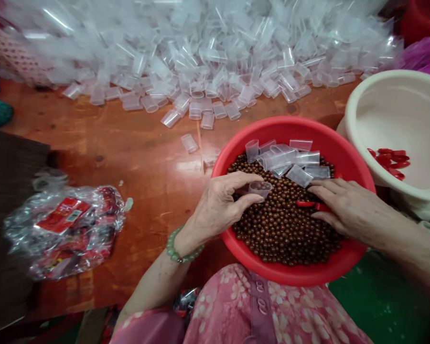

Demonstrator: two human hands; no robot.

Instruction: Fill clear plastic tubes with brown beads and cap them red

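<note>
From here I have the left hand (217, 205) pinching a clear plastic capsule (260, 189) of brown beads (283, 229) over the red basin (294, 125), with the right hand (347, 210) lying open beside a red plastic piece (306, 204).

From where I stand, the left hand (218, 205) wears a pale green bead bracelet (181, 245) and pinches a clear plastic cup (260, 189) above dark brown beads (283, 229) in a bright red basin (294, 129). Beyond the right hand (347, 210), a cream basin (394, 95) holds red pieces (389, 162). Below both hands, a pink garment (236, 310) shows pale blossoms.
</note>
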